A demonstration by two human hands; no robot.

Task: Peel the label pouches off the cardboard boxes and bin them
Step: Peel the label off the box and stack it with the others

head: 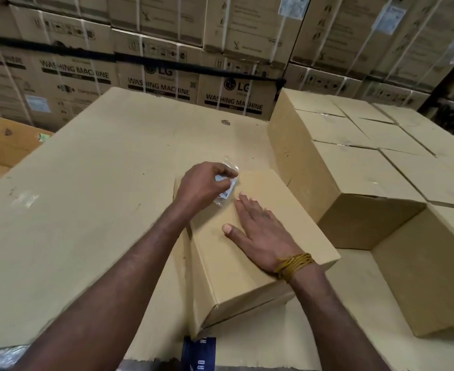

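Big flat cardboard sheet (86, 210) is the work surface. Left hand (201, 183) fingers curled, pinching clear label pouch (227, 191) at the far-left corner of the small box (247, 263). Pouch long axis runs near-far, far end lifted. Box long axis near-far, tilted slightly left. Right hand (260, 231) flat, fingers spread, pressing the box top. Stacked boxes (367, 162) to the right.

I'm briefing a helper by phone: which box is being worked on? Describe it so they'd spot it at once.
On the big flat cardboard sheet, left of the stacked plain brown boxes, one small brown cardboard box sits alone. Unlike its neighbours, it has the right hand pressed flat on top while the left hand pinches its clear plastic label pouch.
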